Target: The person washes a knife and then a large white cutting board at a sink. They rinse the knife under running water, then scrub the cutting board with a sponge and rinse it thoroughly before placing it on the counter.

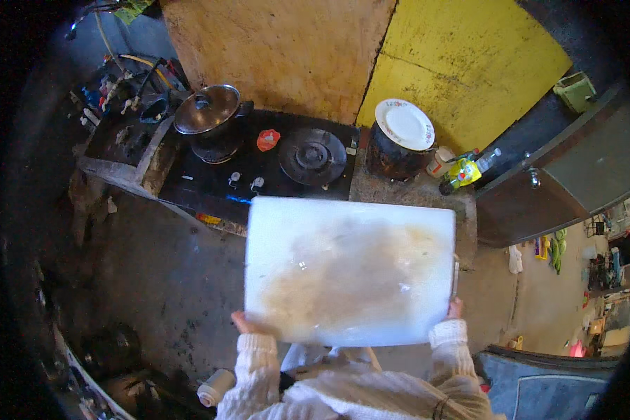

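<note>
A large white rectangular board [346,273], stained brown and yellow over its middle, is held out in front of my body. My left hand [245,323] grips its lower left edge, and my right hand [455,308] grips its lower right edge. Most of my fingers are hidden beneath the board. A thin, light strip shows along the board's right edge, just above my right hand; what it is cannot be told. The board's far edge overlaps the view of a black gas hob [210,184].
A lidded pan [207,110] stands on the hob's left burner. Right of the hob, a floral white plate [404,124] covers a dark pot [391,157], near a yellow packet [464,173] and bottles. A roll [216,387] lies low on the left.
</note>
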`<state>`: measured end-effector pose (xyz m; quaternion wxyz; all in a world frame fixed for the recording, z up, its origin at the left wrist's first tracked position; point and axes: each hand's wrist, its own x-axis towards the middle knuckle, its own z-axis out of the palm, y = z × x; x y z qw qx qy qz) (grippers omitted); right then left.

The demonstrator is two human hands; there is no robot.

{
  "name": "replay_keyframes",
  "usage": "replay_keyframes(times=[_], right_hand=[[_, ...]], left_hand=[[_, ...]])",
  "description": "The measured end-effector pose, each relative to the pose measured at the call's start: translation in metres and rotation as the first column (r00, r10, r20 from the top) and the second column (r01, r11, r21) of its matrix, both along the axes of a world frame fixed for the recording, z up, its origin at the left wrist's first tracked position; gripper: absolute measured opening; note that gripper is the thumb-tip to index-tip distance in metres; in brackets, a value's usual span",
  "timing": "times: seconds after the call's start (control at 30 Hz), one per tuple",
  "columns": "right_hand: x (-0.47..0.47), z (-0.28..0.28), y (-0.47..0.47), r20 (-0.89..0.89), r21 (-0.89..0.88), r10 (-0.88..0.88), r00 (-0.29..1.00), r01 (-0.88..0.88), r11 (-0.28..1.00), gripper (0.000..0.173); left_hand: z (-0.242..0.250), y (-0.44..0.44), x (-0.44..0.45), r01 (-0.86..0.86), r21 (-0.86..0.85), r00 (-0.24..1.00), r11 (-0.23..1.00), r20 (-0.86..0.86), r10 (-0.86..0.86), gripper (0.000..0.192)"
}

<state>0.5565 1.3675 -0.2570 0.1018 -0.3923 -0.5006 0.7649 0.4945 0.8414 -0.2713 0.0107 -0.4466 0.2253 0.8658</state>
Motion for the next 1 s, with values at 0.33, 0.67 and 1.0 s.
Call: replay_keyframes(times=[0.33,0.67,1.0], right_hand=[[-0.099,0.001,-0.298,0.028,-0.377,0.435,0.900,-0.393,0.839,0.039],[-0.254,0.000,-0.558,0.024,-0.337,0.742,0.670,-0.693,0.637,0.040],[-0.388,0.002,-0.814,0.146,-0.279,0.844,0.516,-0.797,0.535,0.041]], left_hand=[[-0.007,-0.262,0.198,-0.418,-0.570,0.844,0.707,0.044,0.534,0.052],[0.008,-0.362,0.241,-0.689,-0.473,0.639,0.550,-0.038,0.768,0.052],[0.065,-0.543,0.167,-0.760,-0.440,0.583,0.479,-0.134,0.802,0.052]])
